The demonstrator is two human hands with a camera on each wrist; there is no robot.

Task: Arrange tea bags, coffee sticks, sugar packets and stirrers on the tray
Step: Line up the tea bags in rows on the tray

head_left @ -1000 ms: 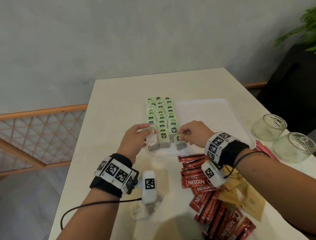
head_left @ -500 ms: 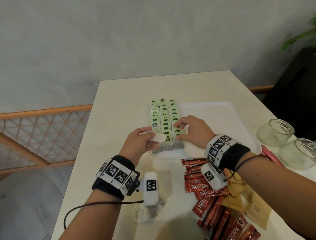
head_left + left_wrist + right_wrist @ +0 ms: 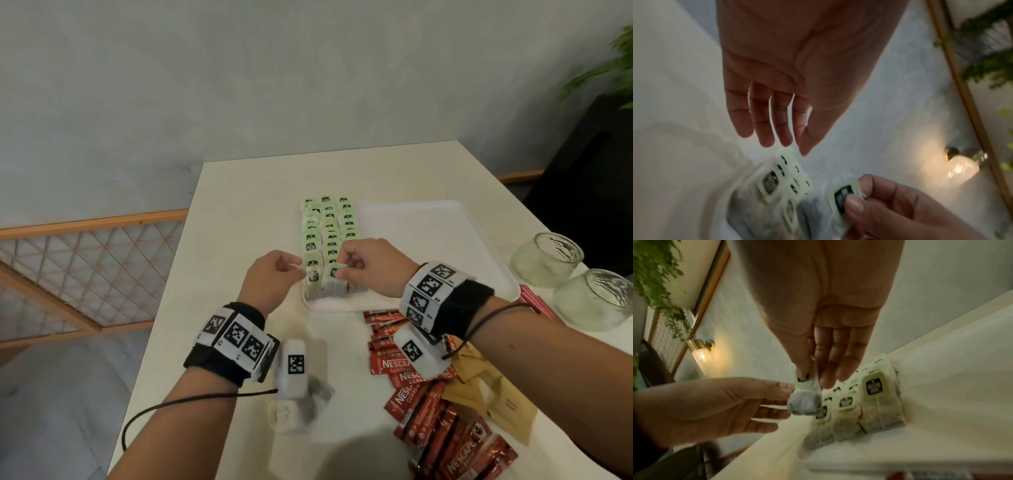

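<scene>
Green-tagged tea bags [image 3: 329,229] lie in three columns on the left part of the white tray [image 3: 428,233]. At the near end of the rows my right hand [image 3: 342,267] pinches one tea bag [image 3: 804,404] by its green tag [image 3: 842,198], thumb against fingers [image 3: 813,374]. The bag hangs just above the front row. My left hand [image 3: 294,269] hovers beside it with fingers straight [image 3: 781,138] and holds nothing. Red Nescafe coffee sticks [image 3: 428,411] and brown sugar packets [image 3: 496,404] lie on the table near the tray's front edge.
A few loose tea bags [image 3: 298,411] lie on the table under my left wrist. Two glass jars [image 3: 544,258] [image 3: 596,298] stand right of the tray, with red sticks [image 3: 537,305] beside them. The right part of the tray is bare. The table's left edge is close.
My left hand has let go of the tea bag it held at the front of the rows. My right hand has taken up a tea bag by its tag.
</scene>
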